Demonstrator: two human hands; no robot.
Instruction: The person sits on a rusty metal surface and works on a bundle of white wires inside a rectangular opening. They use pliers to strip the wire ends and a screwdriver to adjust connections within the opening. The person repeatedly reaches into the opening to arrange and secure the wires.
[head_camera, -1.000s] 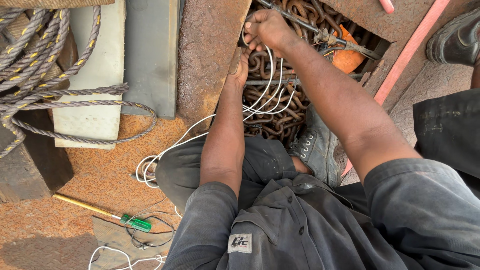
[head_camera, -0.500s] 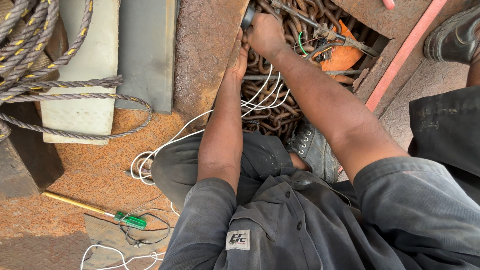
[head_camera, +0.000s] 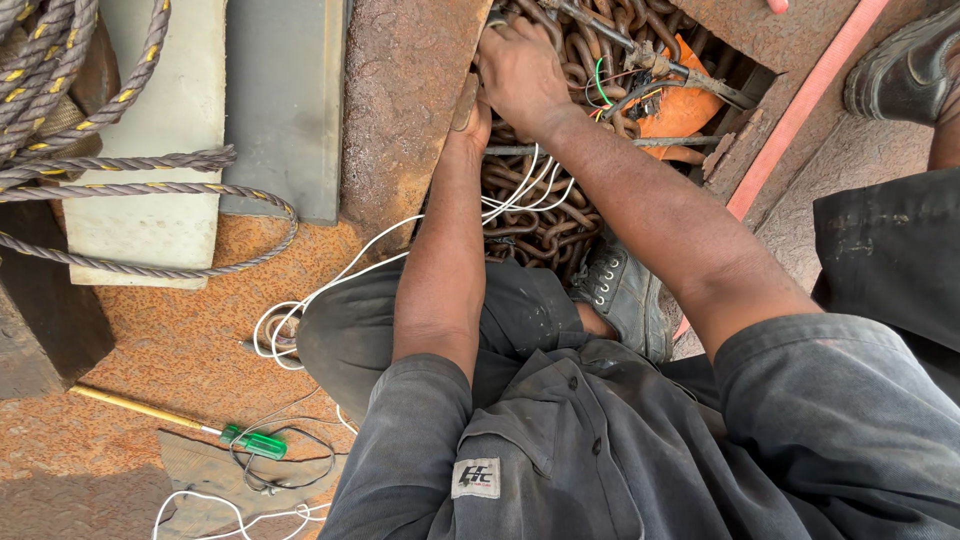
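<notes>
Both my arms reach forward into a pit full of rusty chain (head_camera: 560, 215). My right hand (head_camera: 520, 70) lies knuckles up at the edge of a rusty steel plate (head_camera: 410, 110), its fingers curled down out of sight among the links. My left hand (head_camera: 468, 118) sits just under it against the plate's edge, mostly hidden by the right hand. White wires (head_camera: 350, 265) run from a loose coil on the floor up under my right wrist. What either hand grips is hidden.
An orange object (head_camera: 685, 105), a thin green wire (head_camera: 600, 80) and a metal rod (head_camera: 650, 60) lie in the pit. A green-handled screwdriver (head_camera: 245, 440) and black wire rest on the rusty floor. Thick rope (head_camera: 130, 170) crosses pale slabs at left. Another person's boot (head_camera: 900, 65) stands at top right.
My hands have stayed together at the plate's edge, the right hand shifting slightly left over the left one. The view has drifted a little, showing more of the pit.
</notes>
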